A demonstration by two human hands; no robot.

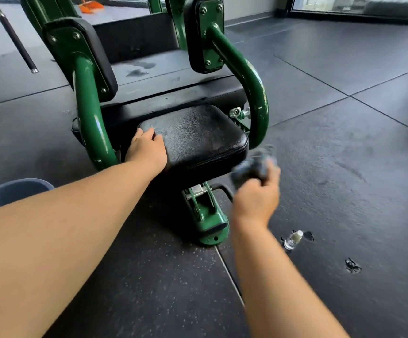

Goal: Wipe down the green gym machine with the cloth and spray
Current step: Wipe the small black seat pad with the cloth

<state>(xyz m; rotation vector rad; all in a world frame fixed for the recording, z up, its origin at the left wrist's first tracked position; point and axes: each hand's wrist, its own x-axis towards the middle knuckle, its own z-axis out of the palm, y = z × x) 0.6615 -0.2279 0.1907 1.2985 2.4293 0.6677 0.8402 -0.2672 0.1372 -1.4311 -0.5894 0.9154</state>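
A left forearm [64, 228] stretches to the seat pad [198, 135], the left hand [149, 150] resting flat on its left front corner. The right hand [256, 198], fingers clenched on a blurred dark cloth [254, 167], hovers just off the pad's right front corner of the green gym machine [256, 93]. The spray bottle [293, 239] sits on the floor [344, 167] to its right. No writing is legible.

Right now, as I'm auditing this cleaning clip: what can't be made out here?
Head view:
- cloth in the right hand: motion blur hides its shape.
- small bottle: too small to tell label or nozzle.
- grey tub: cut off by the left arm and frame edge.
- green machine: upper part cut off by top edge.
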